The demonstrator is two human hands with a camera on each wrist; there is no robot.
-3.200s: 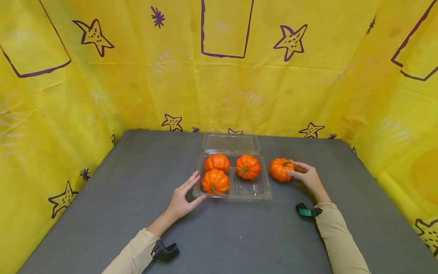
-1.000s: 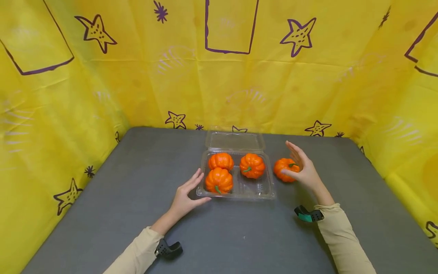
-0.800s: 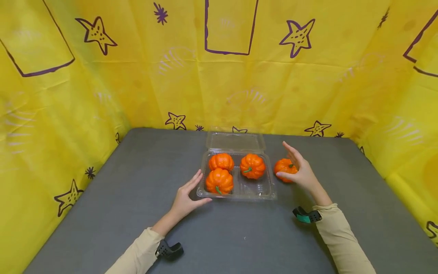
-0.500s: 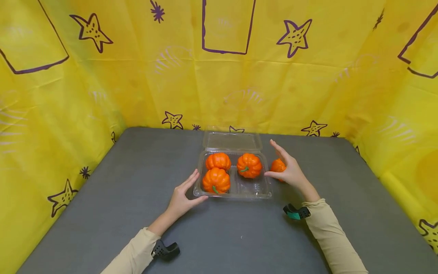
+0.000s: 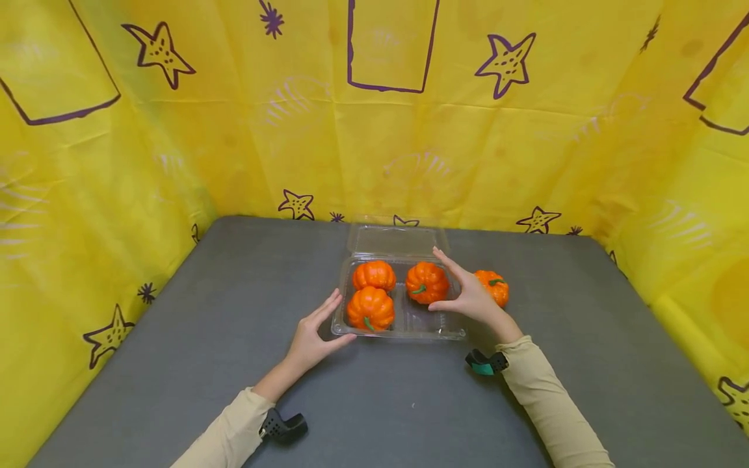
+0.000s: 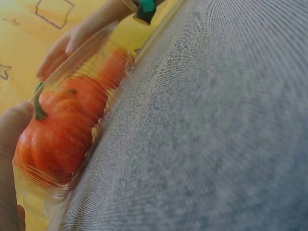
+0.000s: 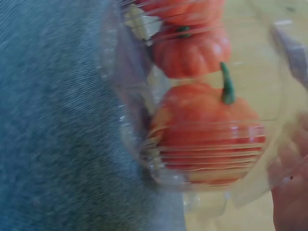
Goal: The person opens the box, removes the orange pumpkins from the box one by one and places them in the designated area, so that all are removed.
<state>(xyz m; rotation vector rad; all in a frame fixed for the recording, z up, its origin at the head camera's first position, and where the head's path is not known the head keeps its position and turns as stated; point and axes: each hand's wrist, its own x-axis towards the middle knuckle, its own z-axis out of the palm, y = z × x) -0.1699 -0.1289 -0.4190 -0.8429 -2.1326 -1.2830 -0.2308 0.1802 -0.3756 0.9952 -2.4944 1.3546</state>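
Observation:
A clear plastic clamshell box point(image 5: 404, 335) holds three small orange pumpkins with green stems. Two of them, a front pumpkin point(image 5: 370, 310) and a back pumpkin point(image 5: 374, 275), sit in the left half; another pumpkin point(image 5: 426, 283) is in the right half, toward the back. My left hand point(image 5: 310, 337) rests at the box's front left corner, fingers along the side and thumb at the front edge. With thumb and fingers spread, my right hand point(image 5: 473, 298) reaches over the box's right edge beside the right-hand pumpkin. Behind this hand, a loose pumpkin point(image 5: 497, 287) is partly hidden on the table.
The box's transparent lid point(image 5: 398, 240) lies open toward the back. Grey cloth covers the table point(image 5: 374, 409). A yellow curtain point(image 5: 292, 143) printed with starfish surrounds the back and sides. Each wrist wears a black strap point(image 5: 283, 428).
My right hand has let go of the loose pumpkin on the table, spread its fingers and moved left to the box's right side. The left hand has stayed at its corner.

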